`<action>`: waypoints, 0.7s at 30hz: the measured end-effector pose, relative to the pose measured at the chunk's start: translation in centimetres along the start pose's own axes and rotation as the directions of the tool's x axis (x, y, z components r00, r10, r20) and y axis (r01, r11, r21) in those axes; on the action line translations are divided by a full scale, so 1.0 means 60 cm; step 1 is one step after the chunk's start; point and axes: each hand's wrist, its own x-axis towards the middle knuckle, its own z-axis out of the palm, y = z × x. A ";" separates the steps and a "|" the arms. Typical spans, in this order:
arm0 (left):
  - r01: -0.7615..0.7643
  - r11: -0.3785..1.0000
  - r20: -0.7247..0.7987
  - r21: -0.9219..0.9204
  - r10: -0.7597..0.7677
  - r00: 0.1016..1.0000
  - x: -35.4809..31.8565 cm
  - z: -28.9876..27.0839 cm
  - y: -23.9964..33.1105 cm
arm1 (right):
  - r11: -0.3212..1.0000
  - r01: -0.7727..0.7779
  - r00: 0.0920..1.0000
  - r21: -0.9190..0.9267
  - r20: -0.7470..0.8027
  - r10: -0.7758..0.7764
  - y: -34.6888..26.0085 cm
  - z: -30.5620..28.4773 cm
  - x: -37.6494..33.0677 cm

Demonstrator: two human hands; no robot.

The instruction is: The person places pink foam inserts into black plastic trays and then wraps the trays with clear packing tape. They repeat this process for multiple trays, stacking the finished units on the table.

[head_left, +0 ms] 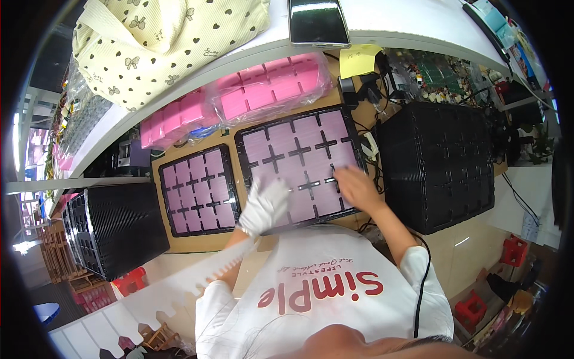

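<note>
A black compartment tray (299, 157) filled with pink sheets lies in front of me on a brown board. My left hand (265, 205), in a white glove, rests flat on the pink sheets at the tray's near left part. My bare right hand (357, 186) presses flat on the tray's near right part, fingers spread toward the centre. Neither hand holds anything. A second, smaller-looking black tray (196, 190) with pink sheets lies just left of my left hand.
Tall stacks of black trays stand at the right (439, 164) and far left (116, 224). Bagged pink sheets (263, 93) lie behind the trays. On the white shelf above sit a phone (318, 23) and a cream heart-patterned bag (167, 36). Red stools (514, 248) stand on the floor.
</note>
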 end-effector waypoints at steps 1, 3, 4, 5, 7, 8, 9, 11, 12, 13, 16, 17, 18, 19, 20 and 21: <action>-0.009 1.000 0.060 -0.027 0.011 0.998 -0.027 -0.007 0.028 | 1.000 -0.019 0.995 -0.013 0.099 0.020 -0.028 -0.019 -0.026; 0.035 0.999 0.134 -0.042 -0.029 0.991 -0.080 -0.006 0.068 | 0.992 -0.072 0.977 -0.103 0.191 0.091 -0.054 -0.043 -0.086; 0.091 0.995 0.152 -0.034 -0.085 0.985 -0.111 0.004 0.079 | 0.979 -0.109 0.972 -0.173 0.188 0.141 -0.056 -0.052 -0.121; 0.140 0.990 0.171 -0.021 -0.135 0.976 -0.125 0.005 0.085 | 0.959 -0.149 0.965 -0.243 0.175 0.194 -0.063 -0.057 -0.135; 0.248 0.969 0.071 -0.014 -0.246 0.967 -0.130 0.002 0.098 | 0.945 -0.200 0.958 -0.259 0.149 0.243 -0.081 -0.063 -0.130; 0.301 0.954 0.015 -0.011 -0.300 0.954 -0.123 -0.008 0.106 | 0.938 -0.221 0.956 -0.268 0.132 0.263 -0.091 -0.063 -0.119; 0.279 0.951 -0.011 0.137 -0.280 0.960 -0.110 -0.021 0.118 | 0.936 -0.218 0.960 -0.275 0.110 0.256 -0.099 -0.056 -0.111; 0.357 0.931 -0.042 0.079 -0.355 0.934 -0.128 -0.011 0.124 | 0.944 -0.240 0.949 -0.228 0.147 0.277 -0.076 -0.036 -0.143; 0.394 0.918 -0.060 0.048 -0.391 0.918 -0.134 -0.004 0.121 | 0.946 -0.249 0.944 -0.207 0.165 0.285 -0.056 -0.026 -0.157; 0.461 0.886 -0.137 -0.046 -0.462 0.876 -0.134 -0.007 0.111 | 0.921 -0.346 0.926 -0.181 0.092 0.366 -0.045 -0.019 -0.157; 0.767 0.465 -0.303 -0.442 -0.882 0.360 -0.144 0.057 0.115 | 0.742 -0.670 0.729 0.023 -0.165 0.664 -0.030 -0.001 -0.121; 0.707 0.176 0.005 -0.685 -0.969 0.246 -0.148 0.067 0.112 | 0.529 -0.840 0.535 0.123 0.018 0.845 -0.014 0.006 -0.115; 0.469 0.017 0.149 -0.883 -0.937 0.315 -0.160 0.081 0.107 | 0.367 -0.919 0.387 0.145 0.148 0.910 -0.002 0.013 -0.108; 0.614 0.213 0.009 -0.760 -0.941 0.337 -0.151 0.063 0.113 | 0.271 -0.955 0.292 0.124 0.210 0.933 0.007 0.020 -0.107; 0.731 0.374 -0.125 -0.570 -0.920 0.372 -0.143 0.041 0.124 | 0.266 -0.959 0.281 0.098 0.216 0.935 0.012 0.024 -0.106; 0.648 0.354 -0.141 -0.674 -0.923 0.358 -0.150 0.063 0.119 | 0.264 -0.962 0.274 0.076 0.219 0.936 0.014 0.026 -0.105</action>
